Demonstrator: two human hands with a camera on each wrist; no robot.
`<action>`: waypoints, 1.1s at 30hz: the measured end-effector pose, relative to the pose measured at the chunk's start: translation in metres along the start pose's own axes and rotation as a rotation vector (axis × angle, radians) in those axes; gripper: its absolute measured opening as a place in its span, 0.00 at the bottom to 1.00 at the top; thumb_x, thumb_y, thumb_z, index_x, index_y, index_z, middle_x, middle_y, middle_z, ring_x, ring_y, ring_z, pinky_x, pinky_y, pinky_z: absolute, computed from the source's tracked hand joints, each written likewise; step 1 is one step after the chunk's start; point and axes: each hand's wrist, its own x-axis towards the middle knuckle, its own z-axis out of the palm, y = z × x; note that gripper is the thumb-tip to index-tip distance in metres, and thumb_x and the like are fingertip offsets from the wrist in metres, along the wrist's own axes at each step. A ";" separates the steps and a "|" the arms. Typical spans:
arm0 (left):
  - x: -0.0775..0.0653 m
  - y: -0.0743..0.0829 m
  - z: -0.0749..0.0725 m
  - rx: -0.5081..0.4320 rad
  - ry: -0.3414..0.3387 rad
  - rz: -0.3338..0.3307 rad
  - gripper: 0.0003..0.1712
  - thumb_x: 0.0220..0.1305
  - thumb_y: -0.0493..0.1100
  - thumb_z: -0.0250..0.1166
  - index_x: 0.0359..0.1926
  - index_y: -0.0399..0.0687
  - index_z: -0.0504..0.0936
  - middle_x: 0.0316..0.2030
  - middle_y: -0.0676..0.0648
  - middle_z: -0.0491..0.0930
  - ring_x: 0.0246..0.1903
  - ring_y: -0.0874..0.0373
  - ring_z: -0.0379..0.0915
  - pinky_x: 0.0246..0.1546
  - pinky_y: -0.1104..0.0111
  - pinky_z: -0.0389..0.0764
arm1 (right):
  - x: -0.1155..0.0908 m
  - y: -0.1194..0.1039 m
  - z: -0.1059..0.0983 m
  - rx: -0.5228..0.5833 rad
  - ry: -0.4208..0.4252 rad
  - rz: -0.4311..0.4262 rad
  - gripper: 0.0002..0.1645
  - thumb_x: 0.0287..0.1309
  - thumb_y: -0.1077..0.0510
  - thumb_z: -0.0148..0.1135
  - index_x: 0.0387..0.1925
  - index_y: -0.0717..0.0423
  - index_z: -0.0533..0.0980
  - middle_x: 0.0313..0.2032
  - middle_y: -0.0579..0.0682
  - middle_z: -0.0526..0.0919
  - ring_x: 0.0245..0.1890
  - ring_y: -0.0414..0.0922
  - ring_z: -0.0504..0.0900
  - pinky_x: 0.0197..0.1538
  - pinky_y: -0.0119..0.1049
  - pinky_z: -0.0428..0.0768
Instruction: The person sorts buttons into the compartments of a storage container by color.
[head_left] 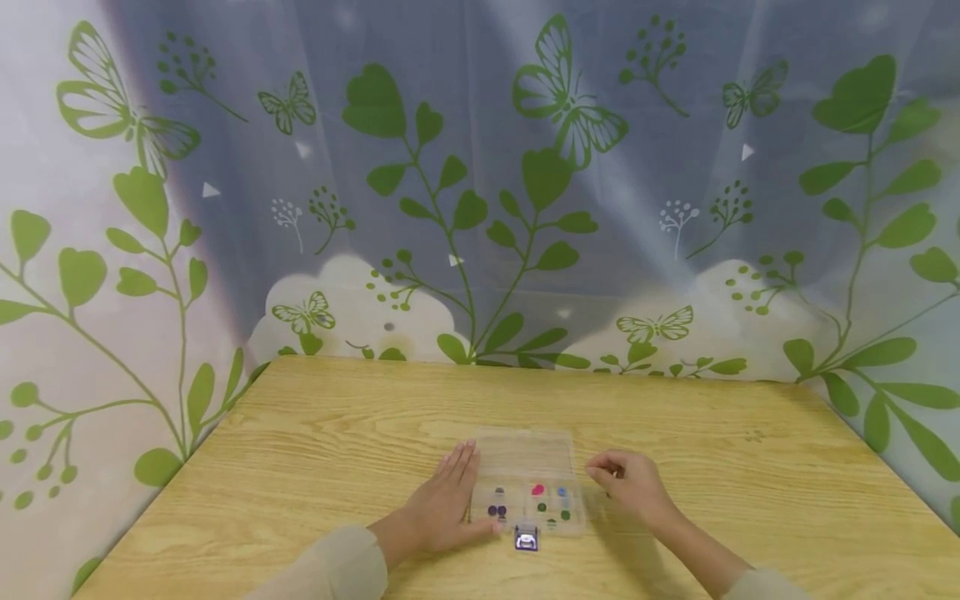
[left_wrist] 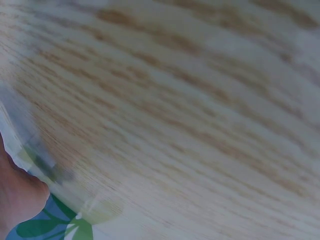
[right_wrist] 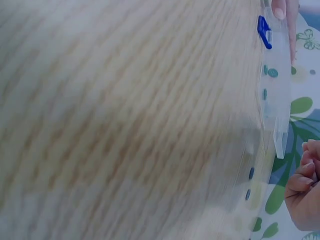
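Observation:
A clear plastic compartment box [head_left: 517, 523] with its clear lid [head_left: 525, 452] folded back lies on the table. Small round button-like pieces, purple, pink, blue and green [head_left: 542, 507], sit in its compartments. A dark blue latch [head_left: 527, 539] hangs at its front. My left hand [head_left: 447, 502] lies along the box's left side, fingers straight and thumb at the front edge. Just right of the box hovers my right hand [head_left: 632, 486], thumb and fingertips brought together; I cannot tell whether something small is between them. Two dark blue discs [right_wrist: 251, 173] lie beyond the box in the right wrist view.
The wood-grain table [head_left: 337, 433] extends around the box. Behind it hangs a curtain [head_left: 480, 167] printed with green leaves and butterflies, which meets the table's back edge and continues along the left and right sides.

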 end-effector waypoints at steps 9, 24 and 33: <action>0.000 -0.001 0.001 0.001 -0.009 0.000 0.57 0.60 0.73 0.45 0.70 0.30 0.45 0.71 0.33 0.42 0.71 0.42 0.39 0.71 0.56 0.49 | -0.002 0.012 -0.010 -0.015 0.015 -0.011 0.06 0.55 0.63 0.62 0.31 0.63 0.81 0.28 0.52 0.84 0.23 0.33 0.70 0.28 0.24 0.72; 0.000 -0.001 0.000 -0.011 0.004 0.001 0.57 0.59 0.73 0.46 0.70 0.30 0.45 0.71 0.33 0.42 0.71 0.42 0.40 0.71 0.55 0.49 | -0.003 0.036 -0.013 0.037 0.029 0.073 0.07 0.55 0.63 0.61 0.33 0.65 0.80 0.26 0.52 0.82 0.22 0.35 0.69 0.25 0.25 0.70; 0.000 -0.002 0.003 -0.009 0.005 0.009 0.57 0.60 0.72 0.47 0.70 0.30 0.44 0.71 0.33 0.41 0.71 0.41 0.39 0.71 0.55 0.50 | -0.002 0.047 -0.006 0.040 -0.002 0.071 0.05 0.54 0.65 0.61 0.33 0.64 0.80 0.25 0.49 0.82 0.20 0.33 0.69 0.21 0.25 0.70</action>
